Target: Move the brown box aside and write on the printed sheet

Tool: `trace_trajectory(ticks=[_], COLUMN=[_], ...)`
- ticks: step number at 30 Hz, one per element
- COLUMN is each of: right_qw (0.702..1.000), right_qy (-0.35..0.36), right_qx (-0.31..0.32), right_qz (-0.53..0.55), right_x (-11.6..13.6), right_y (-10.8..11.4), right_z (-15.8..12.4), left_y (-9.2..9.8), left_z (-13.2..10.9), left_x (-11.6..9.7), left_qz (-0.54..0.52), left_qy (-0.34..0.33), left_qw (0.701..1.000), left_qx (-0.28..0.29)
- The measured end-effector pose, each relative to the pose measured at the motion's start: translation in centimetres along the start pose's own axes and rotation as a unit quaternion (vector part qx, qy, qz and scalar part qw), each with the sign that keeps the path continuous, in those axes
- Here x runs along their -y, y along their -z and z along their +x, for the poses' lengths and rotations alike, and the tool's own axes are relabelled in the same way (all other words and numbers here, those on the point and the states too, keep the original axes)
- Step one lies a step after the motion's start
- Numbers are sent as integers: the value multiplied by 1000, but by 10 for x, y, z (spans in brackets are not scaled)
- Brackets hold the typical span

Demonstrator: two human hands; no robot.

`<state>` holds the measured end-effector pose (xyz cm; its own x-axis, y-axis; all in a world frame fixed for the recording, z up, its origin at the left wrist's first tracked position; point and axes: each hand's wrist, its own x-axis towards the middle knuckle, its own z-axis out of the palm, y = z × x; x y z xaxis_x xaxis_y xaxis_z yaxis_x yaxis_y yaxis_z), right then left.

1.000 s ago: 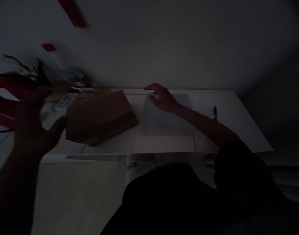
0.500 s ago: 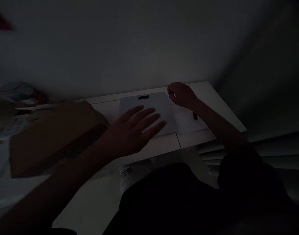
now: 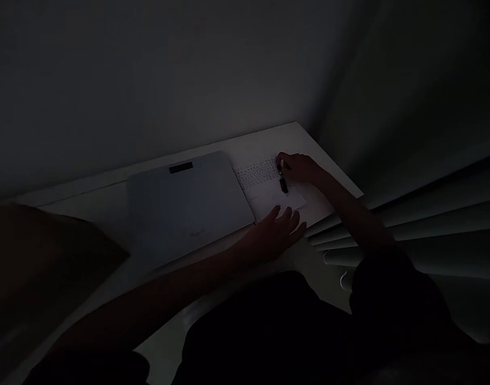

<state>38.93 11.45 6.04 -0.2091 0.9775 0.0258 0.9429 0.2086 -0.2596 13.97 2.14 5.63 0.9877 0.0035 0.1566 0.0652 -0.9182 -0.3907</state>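
Observation:
The scene is very dark. My right hand is curled at the far side of a printed paper sheet, with its fingertips pinched on the top end of a black pen that rests on the sheet. At the sheet's near edge my left hand lies flat with fingers spread and holds nothing. Just left of the paper lies a flat grey board with a small dark window near its far edge. All of this is on a white table.
A brown paper bag lies on the table at the left, barely visible. Window blinds run along the right beside the table's end. A plain wall stands behind the table. My dark clothing fills the bottom of the view.
The view has swung right, so the red clutter at the left is out of sight. My left hand crossed from the brown bag over the grey board to the paper. My right hand left the board for the pen.

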Motion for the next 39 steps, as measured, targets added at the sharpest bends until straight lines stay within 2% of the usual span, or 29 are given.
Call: trace_trajectory(ticks=[5,9,15,21,27,29,33,36,38,39], right_qw=[999,995,988,979,966,962,953,920,905,903], right_qy=[31,62,77,84,77,53,-1,-20,-24,-17], right_qx=[-21,-32,-66,-180,-245,-267,-292,-336,-302,-261], right_qz=[34,75,113,46,2,12,83,200,298,340], right_x=[-10,-18,-22,-35,-43,-41,-30,-22,-19,-18], right_y=[-11,-23,-28,-23,-23,-22,-22,-23,-24,-24], right_z=[1,7,9,4,5,5,2,1,2,3], left_y=[-19,-31,-35,-34,-33,-34,-38,-42,-43,-43], left_z=[35,48,49,48,48,47,44,42,41,41], left_x=[-10,-11,-7,-11,-9,-7,-7,-8,-9,-9], left_qz=[-34,-54,-101,-110,-140,-146,-155,-162,-168,-171], left_qy=[60,109,130,122,135,145,173,191,201,204], left_qw=[997,992,985,985,979,977,971,968,965,964], left_qx=[27,24,51,61,67,61,50,31,22,21])
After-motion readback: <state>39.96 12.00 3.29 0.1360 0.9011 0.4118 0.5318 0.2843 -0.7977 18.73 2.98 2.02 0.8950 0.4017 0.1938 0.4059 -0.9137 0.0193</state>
